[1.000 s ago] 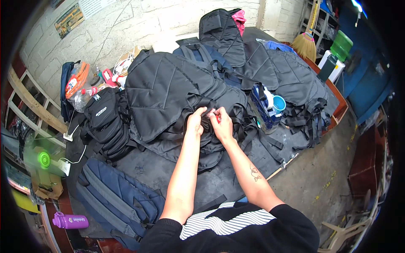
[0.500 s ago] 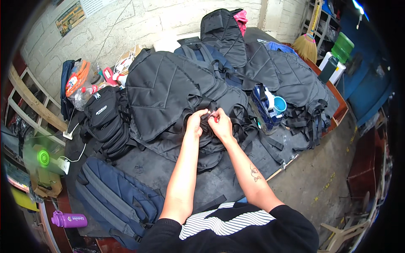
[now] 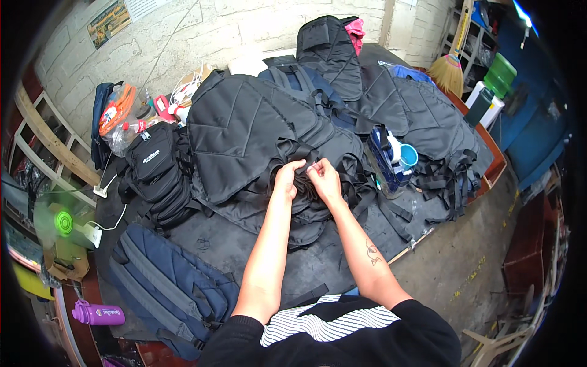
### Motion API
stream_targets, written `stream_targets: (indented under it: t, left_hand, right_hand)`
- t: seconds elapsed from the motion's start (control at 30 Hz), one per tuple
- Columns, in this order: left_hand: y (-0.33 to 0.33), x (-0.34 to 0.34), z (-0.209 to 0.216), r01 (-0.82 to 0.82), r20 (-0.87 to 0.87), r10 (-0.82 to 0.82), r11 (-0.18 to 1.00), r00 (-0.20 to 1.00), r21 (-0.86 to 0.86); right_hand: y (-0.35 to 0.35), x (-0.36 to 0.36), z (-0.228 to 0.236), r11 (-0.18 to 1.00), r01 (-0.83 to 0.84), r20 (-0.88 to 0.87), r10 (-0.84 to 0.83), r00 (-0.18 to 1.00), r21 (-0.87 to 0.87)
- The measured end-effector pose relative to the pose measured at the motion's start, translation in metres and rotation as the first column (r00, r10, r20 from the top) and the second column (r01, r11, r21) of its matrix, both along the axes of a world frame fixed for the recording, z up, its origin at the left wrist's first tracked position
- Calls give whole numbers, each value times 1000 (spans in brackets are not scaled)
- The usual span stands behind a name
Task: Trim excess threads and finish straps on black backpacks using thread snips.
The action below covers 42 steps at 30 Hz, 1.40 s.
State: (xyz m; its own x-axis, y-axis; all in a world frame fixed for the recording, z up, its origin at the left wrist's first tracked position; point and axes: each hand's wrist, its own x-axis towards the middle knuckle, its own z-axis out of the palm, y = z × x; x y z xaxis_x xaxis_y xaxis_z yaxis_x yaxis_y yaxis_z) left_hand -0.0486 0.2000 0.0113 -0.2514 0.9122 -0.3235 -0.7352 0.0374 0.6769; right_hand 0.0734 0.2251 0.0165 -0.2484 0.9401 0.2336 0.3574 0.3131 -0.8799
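A large black backpack (image 3: 235,131) with stitched zigzag lines lies on the dark table in front of me, among other black bags. My left hand (image 3: 285,180) is closed on black webbing strap (image 3: 295,148) at the bag's near side, thumb on top. Beside it, my right hand (image 3: 325,182) pinches at the same strap, the fingertips of both hands a short gap apart. Loops of webbing bunch up between and below the fingers. Whatever else the right fingers may hold is hidden.
A small black bag (image 3: 153,162) and a navy backpack (image 3: 174,290) lie to the left. On the right stand a clear blue container (image 3: 385,162) and a light-blue cup (image 3: 406,156). More black bags (image 3: 428,110) cover the far right. A purple bottle (image 3: 101,313) stands lower left.
Both hands stay at the strap, with the right fingers slightly shifted. A small red spot seen at the right fingers earlier no longer shows. The whole view has moved slightly.
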Motion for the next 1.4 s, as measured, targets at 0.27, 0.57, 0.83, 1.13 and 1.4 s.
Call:
stream_targets:
  t: [0.27, 0.57, 0.83, 1.13, 1.4]
  left_hand:
    - [-17, -3, 22, 229, -262, -213, 973, 941, 34]
    - [-18, -13, 32, 296, 65, -359, 847, 931, 442]
    - [-25, -19, 32, 264, 36, -290, 910, 956, 320]
    - [-25, -11, 26, 172, -257, -155, 984, 954, 47]
    - [-17, 0, 20, 64, -410, -108, 991, 906, -120]
  right_hand:
    - [27, 18, 0, 970, 33, -505, -153, 849, -239]
    - [3, 34, 34, 896, 204, -136, -162, 977, 396]
    - [4, 25, 35, 913, -333, -266, 269, 926, -235]
    - [8, 12, 20, 953, -165, -560, -6, 829, -254]
    - [4, 12, 10, 945, -260, -482, 135, 865, -201]
